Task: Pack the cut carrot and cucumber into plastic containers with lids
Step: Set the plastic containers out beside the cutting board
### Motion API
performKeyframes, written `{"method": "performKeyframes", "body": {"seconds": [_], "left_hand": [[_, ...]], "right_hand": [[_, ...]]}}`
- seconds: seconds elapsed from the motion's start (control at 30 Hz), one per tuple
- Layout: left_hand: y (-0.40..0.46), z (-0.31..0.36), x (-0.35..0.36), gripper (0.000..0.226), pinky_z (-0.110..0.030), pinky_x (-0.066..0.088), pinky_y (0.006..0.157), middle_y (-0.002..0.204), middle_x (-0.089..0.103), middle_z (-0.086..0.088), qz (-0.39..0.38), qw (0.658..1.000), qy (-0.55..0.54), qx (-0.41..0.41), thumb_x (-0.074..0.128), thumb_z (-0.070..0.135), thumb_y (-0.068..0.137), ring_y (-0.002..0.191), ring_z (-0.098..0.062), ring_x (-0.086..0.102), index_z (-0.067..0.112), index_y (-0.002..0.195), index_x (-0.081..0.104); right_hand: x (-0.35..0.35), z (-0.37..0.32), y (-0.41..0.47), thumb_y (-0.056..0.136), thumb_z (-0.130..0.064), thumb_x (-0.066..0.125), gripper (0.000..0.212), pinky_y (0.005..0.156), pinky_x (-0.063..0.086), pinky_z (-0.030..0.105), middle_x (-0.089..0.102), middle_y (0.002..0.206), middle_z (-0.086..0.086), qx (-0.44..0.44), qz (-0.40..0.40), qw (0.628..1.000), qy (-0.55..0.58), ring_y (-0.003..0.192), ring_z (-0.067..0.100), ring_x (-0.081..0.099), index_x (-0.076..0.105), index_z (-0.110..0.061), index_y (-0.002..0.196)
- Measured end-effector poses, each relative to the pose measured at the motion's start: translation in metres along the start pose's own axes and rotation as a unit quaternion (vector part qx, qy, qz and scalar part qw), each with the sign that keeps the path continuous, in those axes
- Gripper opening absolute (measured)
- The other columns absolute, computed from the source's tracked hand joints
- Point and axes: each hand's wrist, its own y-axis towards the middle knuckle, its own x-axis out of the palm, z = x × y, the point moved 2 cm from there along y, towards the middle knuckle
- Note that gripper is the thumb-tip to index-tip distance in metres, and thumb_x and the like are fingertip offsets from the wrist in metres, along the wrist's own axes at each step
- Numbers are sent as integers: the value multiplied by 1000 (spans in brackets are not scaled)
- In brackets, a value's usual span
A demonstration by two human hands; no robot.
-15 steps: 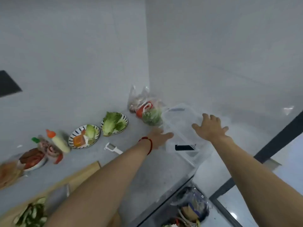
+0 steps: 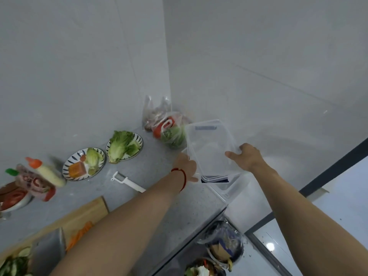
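Note:
A clear plastic container [image 2: 207, 145] is tilted up off the counter's far right corner, held between both hands. My left hand [image 2: 186, 166] grips its left edge, and my right hand [image 2: 247, 156] grips its right edge. Below it another clear container [image 2: 231, 188] with a dark label rests on the counter corner. Cut carrot strips [image 2: 79, 235] lie on the wooden cutting board [image 2: 87, 212] at bottom left. Cucumber slices [image 2: 14, 263] sit at the bottom left corner.
Two patterned plates hold lettuce [image 2: 123, 145] and food pieces [image 2: 83, 163]. A white peeler [image 2: 127, 181] lies on the counter. Sauce bottles [image 2: 47, 172], a plastic bag of vegetables [image 2: 167, 126] and a knife blade [image 2: 49, 250] are nearby. A bin [image 2: 223, 248] stands below the counter edge.
Both hands have closed on the top clear container and lifted it, tilting it up off the one beneath.

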Motion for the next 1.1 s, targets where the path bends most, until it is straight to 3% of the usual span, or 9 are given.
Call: {"method": "performKeyframes", "body": {"seconds": [0.1,0.2,0.27,0.37,0.5,0.7,0.83,0.93,1.1], "left_hand": [[-4,-5,-23,41,-34,56,40,135,49,-22,17,1000,-20,11,52,-2,89,97,-36,62,-5,130,49],[-17,-19,-70,9,-44,60,46,103,62,-17,81,996,-23,27,62,15,86,80,-30,67,6,88,61],[-22,-36,-103,16,-41,58,44,100,63,-13,117,993,-11,16,60,21,82,82,-31,67,7,91,60],[-35,-74,-143,23,-50,60,52,106,58,-12,123,991,-36,-49,61,17,80,92,-36,63,6,100,59],[-58,-120,-157,23,-53,59,54,105,57,-13,78,989,-50,-119,67,15,75,93,-40,59,8,96,60],[-80,-149,-151,35,-58,59,60,107,62,-17,40,986,-47,-154,57,6,65,92,-43,61,8,99,66],[-95,-163,-157,29,-61,58,59,103,61,-20,66,981,-36,-181,49,1,76,90,-47,61,3,99,66],[-108,-176,-162,28,-61,57,58,99,52,-12,101,973,-73,-196,47,-2,78,95,-46,55,4,103,60],[-112,-188,-161,36,-62,58,67,123,53,-17,140,954,-134,-231,47,5,91,95,-41,56,1,127,55]], "right_hand": [[3,-10,1,98,-47,61,38,66,52,35,67,104,13,-31,16,993,117,85,32,67,58,-11,109],[10,-27,-5,103,-44,51,28,50,48,29,64,86,6,-72,6,979,189,57,21,57,63,-20,92],[15,-39,-10,104,-43,48,30,43,43,25,62,78,1,-90,12,977,193,52,19,54,65,-25,86],[35,-58,-16,105,-40,46,34,44,41,26,60,75,4,-84,5,972,221,51,21,52,65,-18,89],[56,-73,-22,106,-34,46,35,45,40,26,62,79,12,-62,4,971,233,50,23,50,67,-8,99],[72,-82,-32,105,-35,45,36,54,45,31,67,93,15,-72,7,978,197,54,22,53,68,-7,108],[83,-78,-39,105,-37,45,33,48,42,29,65,86,12,-83,1,979,186,50,23,51,67,-11,101],[93,-79,-40,105,-36,45,34,49,42,29,64,79,14,-79,-10,980,185,49,24,51,66,-9,100],[119,-91,-41,105,-34,46,40,76,50,41,68,103,22,-100,-22,983,155,80,29,58,66,-1,114]]}}
